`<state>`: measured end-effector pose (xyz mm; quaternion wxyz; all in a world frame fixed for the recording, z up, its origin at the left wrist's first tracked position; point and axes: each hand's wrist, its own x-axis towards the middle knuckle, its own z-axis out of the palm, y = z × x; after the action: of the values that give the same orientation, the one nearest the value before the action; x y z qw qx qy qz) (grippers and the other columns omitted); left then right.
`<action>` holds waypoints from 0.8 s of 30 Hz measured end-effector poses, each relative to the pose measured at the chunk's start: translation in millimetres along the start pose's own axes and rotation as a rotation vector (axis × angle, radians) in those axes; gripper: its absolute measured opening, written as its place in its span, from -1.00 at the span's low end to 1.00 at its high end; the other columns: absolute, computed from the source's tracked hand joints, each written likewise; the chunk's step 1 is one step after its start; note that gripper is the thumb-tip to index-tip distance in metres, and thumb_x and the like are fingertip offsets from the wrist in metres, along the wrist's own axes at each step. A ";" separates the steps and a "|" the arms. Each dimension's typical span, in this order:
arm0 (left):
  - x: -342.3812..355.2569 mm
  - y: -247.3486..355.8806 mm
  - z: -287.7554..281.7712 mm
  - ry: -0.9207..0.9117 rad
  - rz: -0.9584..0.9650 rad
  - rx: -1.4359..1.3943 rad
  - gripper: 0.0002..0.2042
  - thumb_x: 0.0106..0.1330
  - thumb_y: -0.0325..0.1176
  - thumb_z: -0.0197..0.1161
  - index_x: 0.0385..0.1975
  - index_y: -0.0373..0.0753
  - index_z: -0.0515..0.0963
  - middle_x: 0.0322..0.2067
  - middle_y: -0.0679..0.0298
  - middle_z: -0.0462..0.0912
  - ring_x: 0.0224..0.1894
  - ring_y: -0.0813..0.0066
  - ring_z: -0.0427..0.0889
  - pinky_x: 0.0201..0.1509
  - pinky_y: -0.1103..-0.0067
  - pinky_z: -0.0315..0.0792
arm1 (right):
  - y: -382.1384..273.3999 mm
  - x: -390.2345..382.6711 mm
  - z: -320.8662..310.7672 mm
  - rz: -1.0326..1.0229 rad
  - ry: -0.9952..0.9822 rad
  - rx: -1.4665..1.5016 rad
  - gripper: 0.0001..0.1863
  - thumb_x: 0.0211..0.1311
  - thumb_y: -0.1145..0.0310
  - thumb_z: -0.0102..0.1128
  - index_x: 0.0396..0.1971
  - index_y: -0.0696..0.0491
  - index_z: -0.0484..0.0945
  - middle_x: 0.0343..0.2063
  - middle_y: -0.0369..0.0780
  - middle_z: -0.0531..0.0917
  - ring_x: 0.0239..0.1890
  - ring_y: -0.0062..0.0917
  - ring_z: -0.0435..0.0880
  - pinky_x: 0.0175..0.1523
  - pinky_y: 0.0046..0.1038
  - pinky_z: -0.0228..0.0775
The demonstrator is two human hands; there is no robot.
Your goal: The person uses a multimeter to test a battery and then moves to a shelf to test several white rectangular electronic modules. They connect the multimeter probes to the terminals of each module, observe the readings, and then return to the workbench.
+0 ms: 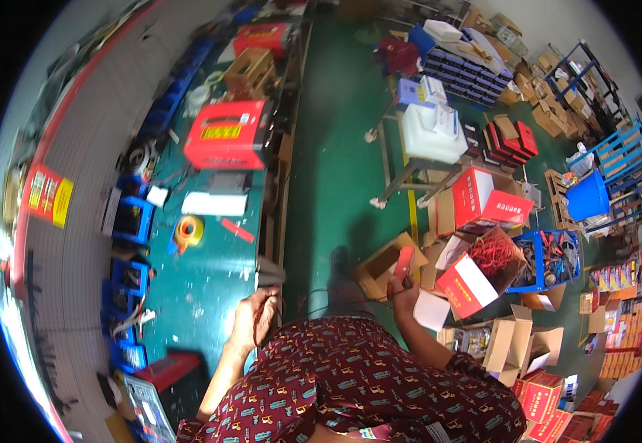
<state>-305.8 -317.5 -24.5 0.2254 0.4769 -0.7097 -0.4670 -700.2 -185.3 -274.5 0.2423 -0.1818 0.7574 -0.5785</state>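
Grey slatted wall panelling (pixel 77 273) bounds the far left, with blue plastic open-fronted bins (pixel 136 221) lining the back edge of a long green-topped workbench (pixel 192 292). On it, a red box-shaped machine with a black end (pixel 225 136) stands behind a white flat oblong (pixel 214 204) and a yellow tape roll (pixel 189 231); green top stretches between roll and left forearm. At the bench's front edge the left hand (pixel 255 317) is curled; I cannot tell whether it grips the blurred grey piece (pixel 270 272) just beyond its fingertips. A thin dark cable (pixel 377 300) spans the person's front between both hands. Smooth green floor (pixel 332 162) runs as a lane from bench to metal-framed trolley (pixel 410 181). Near an open brown carton (pixel 377 275), the right hand (pixel 404 294) clasps a red flat oblong piece (pixel 405 259). Farther right, more cartons and a blue plastic crate of tools (pixel 550 260) crowd the floor, hemming that side.
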 end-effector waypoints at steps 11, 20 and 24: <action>295.6 93.7 67.3 -0.284 0.219 0.132 -0.80 0.42 -0.32 0.19 -0.09 -0.25 0.61 -0.29 0.01 0.70 -0.20 0.02 0.72 -0.12 0.33 0.56 | -157.5 184.6 66.4 -0.009 -0.093 0.224 -0.45 0.28 0.39 0.35 0.19 0.30 0.38 -0.09 -0.14 0.65 -0.10 -0.51 0.64 0.01 -0.48 0.51; 484.7 90.5 101.2 -0.449 0.270 0.122 -0.75 0.52 -0.24 0.10 -0.16 -0.30 0.61 -0.43 0.08 0.67 -0.37 0.17 0.70 -0.24 0.38 0.53 | -251.4 293.0 140.4 -0.173 -0.357 0.217 -0.25 0.20 0.38 0.44 0.30 0.29 0.26 0.06 -0.10 0.60 0.06 -0.44 0.63 0.17 -0.42 0.47; 576.9 78.2 98.7 -0.461 0.218 0.114 -0.73 0.51 -0.18 0.10 -0.24 -0.27 0.59 -0.44 0.01 0.65 -0.34 0.00 0.67 -0.24 0.28 0.51 | -277.6 368.5 203.2 -0.129 -0.442 0.218 -0.24 0.17 0.36 0.48 0.29 0.25 0.29 0.09 -0.13 0.59 0.02 -0.45 0.64 0.14 -0.42 0.50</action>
<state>-673.7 -776.7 -73.9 0.0798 0.2904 -0.8147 -0.4956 -885.2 -623.6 -107.9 0.3826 -0.3248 0.6059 -0.6172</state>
